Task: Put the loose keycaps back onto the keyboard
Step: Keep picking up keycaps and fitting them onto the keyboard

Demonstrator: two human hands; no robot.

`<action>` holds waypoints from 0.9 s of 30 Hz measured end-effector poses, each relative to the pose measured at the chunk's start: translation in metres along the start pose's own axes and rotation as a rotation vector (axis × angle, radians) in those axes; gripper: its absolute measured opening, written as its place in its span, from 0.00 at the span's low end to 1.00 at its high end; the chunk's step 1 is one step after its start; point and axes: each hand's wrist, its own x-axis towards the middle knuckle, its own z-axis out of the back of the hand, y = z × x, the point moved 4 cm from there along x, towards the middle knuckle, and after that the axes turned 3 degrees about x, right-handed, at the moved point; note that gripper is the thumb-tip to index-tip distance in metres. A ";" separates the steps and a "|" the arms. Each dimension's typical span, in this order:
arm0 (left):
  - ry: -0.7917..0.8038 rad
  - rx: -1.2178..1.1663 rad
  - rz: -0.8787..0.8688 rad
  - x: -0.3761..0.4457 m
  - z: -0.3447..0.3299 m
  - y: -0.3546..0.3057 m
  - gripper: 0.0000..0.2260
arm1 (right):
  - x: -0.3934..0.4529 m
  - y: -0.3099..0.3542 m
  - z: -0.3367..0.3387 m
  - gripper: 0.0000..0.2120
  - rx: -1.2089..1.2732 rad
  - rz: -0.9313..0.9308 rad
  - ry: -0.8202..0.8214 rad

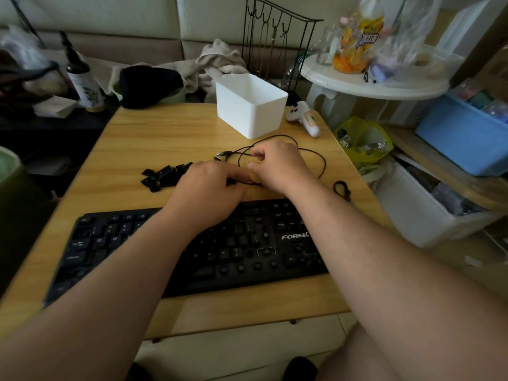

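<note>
A black keyboard (247, 243) lies across the near part of the wooden table (165, 133), with several bare switch posts showing where keycaps are off. A heap of loose black keycaps (162, 176) sits behind the keyboard at left. My left hand (211, 185) reaches over the keyboard's back edge, fingers curled around the black cable (321, 166) beside the heap. My right hand (275, 166) is close beside it and pinches the same looped cable near its plug (221, 154).
A white plastic bin (250, 105) stands at the table's far middle, a small white figure (302, 116) to its right. A black cable tie (342, 189) lies near the right edge. Shelves, a blue box (464, 138) and clutter crowd the right side.
</note>
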 end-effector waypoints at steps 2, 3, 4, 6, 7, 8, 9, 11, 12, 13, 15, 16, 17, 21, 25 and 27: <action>-0.002 -0.023 0.021 0.000 0.002 0.002 0.12 | 0.006 0.002 -0.012 0.09 -0.119 0.012 0.038; -0.003 -0.031 0.027 -0.001 0.003 0.002 0.12 | 0.008 0.003 -0.015 0.08 -0.160 0.020 0.051; -0.005 -0.045 0.034 -0.001 0.004 0.004 0.11 | 0.009 0.004 -0.018 0.08 -0.193 0.032 0.062; -0.008 -0.075 0.061 -0.002 0.006 0.008 0.11 | 0.010 0.005 -0.019 0.07 -0.237 0.047 0.098; -0.008 -0.085 0.074 -0.003 0.007 0.011 0.10 | 0.010 0.004 -0.018 0.07 -0.242 0.053 0.109; -0.008 -0.095 0.085 -0.003 0.008 0.013 0.10 | 0.008 0.002 -0.017 0.07 -0.221 0.061 0.102; -0.005 -0.109 0.097 -0.005 0.009 0.014 0.09 | 0.006 0.001 -0.015 0.08 -0.173 0.057 0.088; -0.015 -0.166 0.128 -0.007 0.011 0.016 0.08 | -0.002 0.001 -0.006 0.06 -0.017 0.059 0.040; -0.033 -0.230 0.153 -0.008 0.012 0.017 0.07 | -0.008 0.004 0.001 0.06 0.068 0.090 0.018; -0.056 -0.331 0.193 -0.009 0.013 0.019 0.08 | -0.014 0.009 0.009 0.09 0.141 0.133 0.000; -0.070 -0.607 0.308 -0.011 0.012 0.022 0.09 | -0.029 0.022 0.025 0.15 0.262 0.223 -0.042; -0.048 -0.735 0.358 -0.011 0.012 0.022 0.09 | -0.037 0.029 0.033 0.18 0.307 0.254 -0.066; -0.012 -0.848 0.388 -0.012 0.011 0.022 0.09 | -0.044 0.033 0.038 0.19 0.346 0.273 -0.081; 0.087 -1.115 0.378 -0.017 0.011 0.012 0.05 | -0.064 0.045 0.048 0.20 0.399 0.301 -0.091; 0.105 -1.183 0.373 -0.022 0.015 0.008 0.06 | -0.069 0.050 0.054 0.21 0.361 0.333 -0.112; 0.106 -1.176 0.365 -0.024 0.015 0.007 0.06 | -0.071 0.050 0.055 0.22 0.367 0.319 -0.092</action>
